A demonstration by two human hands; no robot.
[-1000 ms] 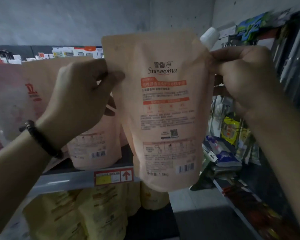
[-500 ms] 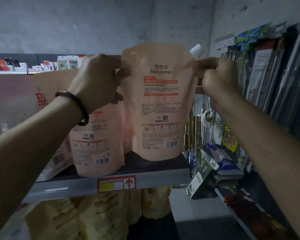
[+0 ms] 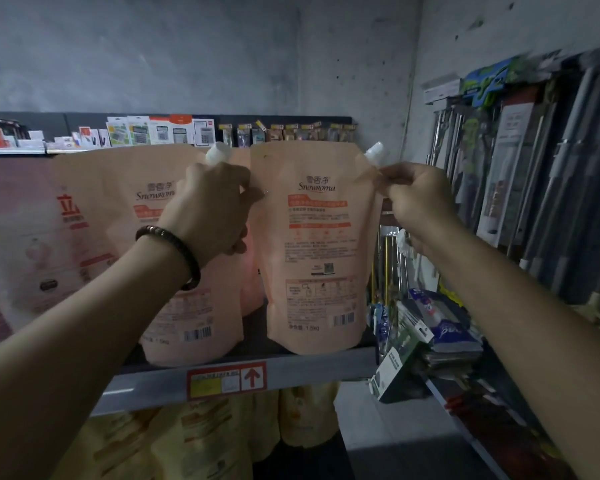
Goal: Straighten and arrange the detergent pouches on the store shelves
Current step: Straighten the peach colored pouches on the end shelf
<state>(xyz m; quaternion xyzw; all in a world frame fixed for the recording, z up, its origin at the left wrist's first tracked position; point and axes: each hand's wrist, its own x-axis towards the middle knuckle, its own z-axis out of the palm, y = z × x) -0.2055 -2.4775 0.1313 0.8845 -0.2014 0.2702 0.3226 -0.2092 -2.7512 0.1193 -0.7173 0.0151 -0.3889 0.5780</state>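
- Grey metal shelf [image 3: 309, 370] runs across the middle of the view, w/ a concrete wall behind it.
- Rack of hanging goods [image 3: 534, 174] fills the right side, too dark and blurry to tell what they are.
- Peach Snowroma pouch [image 3: 319, 258] stands upright at the right end of the shelf, back label facing out, bottom sitting at the front edge.
- 2nd peach pouch [image 3: 146, 216] is just beside it on the left, also upright, partly hidden behind the left forearm.
- Yellow pouches [image 3: 187, 441] are packed on the level below.
- Left hand [image 3: 212, 209] pinches the first pouch's upper left edge: thumb on the front, other fingers curled, their tips out of sight.
- Right hand [image 3: 416, 199] has its fingertips clamped on the top right corner, right under the spout.
- Red/yellow price tag [image 3: 226, 380] is stuck on the shelf lip, approx below the gap btwn the two pouches.
- Dark beaded bracelet [image 3: 174, 251] sits on the left wrist.
- White cap [image 3: 376, 152] pokes up at an angle from the top right corner.
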